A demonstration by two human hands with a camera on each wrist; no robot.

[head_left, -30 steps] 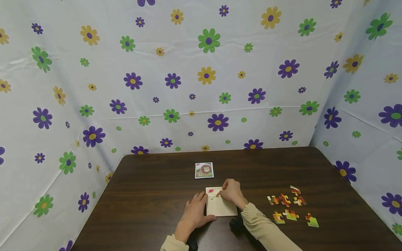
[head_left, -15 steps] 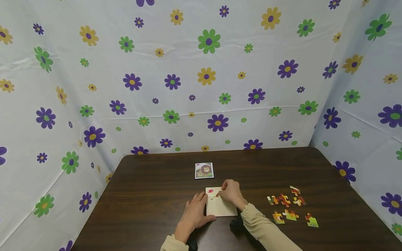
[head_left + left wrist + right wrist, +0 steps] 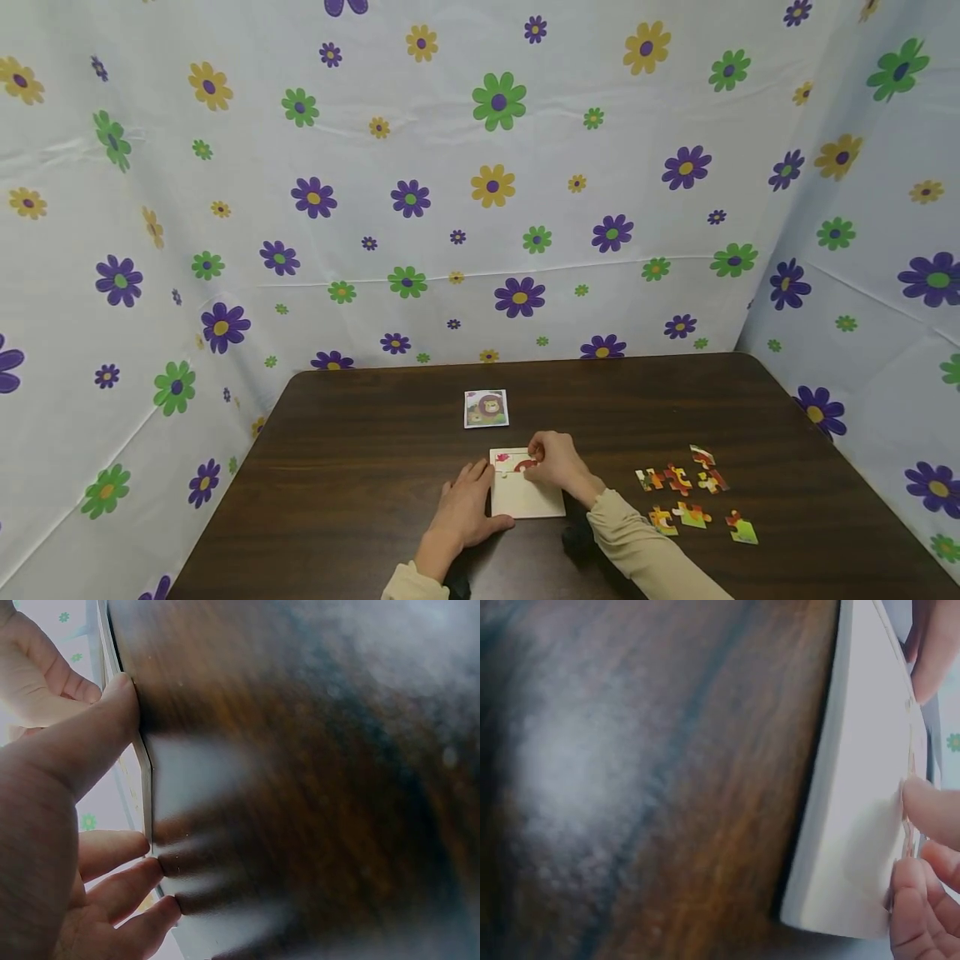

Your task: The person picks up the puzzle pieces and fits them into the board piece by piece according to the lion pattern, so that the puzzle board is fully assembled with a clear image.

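Hands are apart in head view: left hand [image 3: 463, 510], straight-fingered, touches the pale board [image 3: 527, 500]; right hand [image 3: 557, 462] bends over a reddish piece [image 3: 524, 467] at its far side, pinching or pressing, I cannot tell. Crooked pushing could jam it. Squarish, the board lacks clear long axis. Left wrist view: board might slip if left hand loosens. Right wrist view: piece's direction is hidden.

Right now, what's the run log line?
left hand: touching puzzle board | right hand: at its picture strip | loose pieces: right of board | lion card: beyond board
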